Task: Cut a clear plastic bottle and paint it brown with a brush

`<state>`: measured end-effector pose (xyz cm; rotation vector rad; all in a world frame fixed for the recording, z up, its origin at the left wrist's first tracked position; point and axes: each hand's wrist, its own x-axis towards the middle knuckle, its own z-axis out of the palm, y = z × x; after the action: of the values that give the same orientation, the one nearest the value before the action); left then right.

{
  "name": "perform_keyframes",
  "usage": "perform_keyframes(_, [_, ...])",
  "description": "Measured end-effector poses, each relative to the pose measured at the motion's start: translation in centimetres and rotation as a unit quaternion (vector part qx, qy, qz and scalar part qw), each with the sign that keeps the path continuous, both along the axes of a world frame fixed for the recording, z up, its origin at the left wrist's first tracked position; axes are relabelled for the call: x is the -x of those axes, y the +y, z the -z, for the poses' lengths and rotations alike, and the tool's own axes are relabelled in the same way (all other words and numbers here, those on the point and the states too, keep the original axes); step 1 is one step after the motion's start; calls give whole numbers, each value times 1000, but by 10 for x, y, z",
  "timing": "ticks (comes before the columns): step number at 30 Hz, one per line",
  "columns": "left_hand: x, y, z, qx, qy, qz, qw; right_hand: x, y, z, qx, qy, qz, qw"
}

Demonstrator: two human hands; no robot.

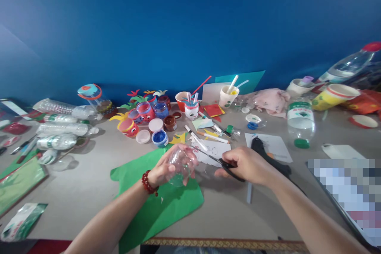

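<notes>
My left hand (166, 168) is closed around a clear plastic bottle piece (180, 164), held just above a green paper sheet (154, 202). A red bead bracelet (147, 182) sits on that wrist. My right hand (248, 164) grips black-handled scissors (222, 162), whose blades point left and reach the edge of the clear piece. Both hands hover over the grey table (89, 182) near its front edge.
Painted jar figures and small paint pots (149, 121) cluster behind the hands, with markers (196, 137) and paper scraps. Empty clear bottles (64, 129) lie at the left. Paper cups (228, 96), an upturned bottle (300, 121), a black glue gun (269, 156) and a pixelated patch (345, 190) stand at the right.
</notes>
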<state>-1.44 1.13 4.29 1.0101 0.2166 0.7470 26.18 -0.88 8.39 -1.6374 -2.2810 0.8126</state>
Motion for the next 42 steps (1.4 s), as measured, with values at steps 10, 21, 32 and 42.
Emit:
perform_keyframes(10, [-6,-5,2,42,-8,56,997,4,-2,-5,-17,-2,-32,999])
perform_keyframes(21, [-3,2,9,66,-15,60,996,4,-1,0,-35,-2,0,999])
perform_keyframes(32, [-3,-9,19,-306,322,-354,823,9,-1,-2,-87,-98,71,989])
perform_keyframes(42, [-4,-2,7,-257,235,-243,905,6,-3,-5,-48,-98,47,993])
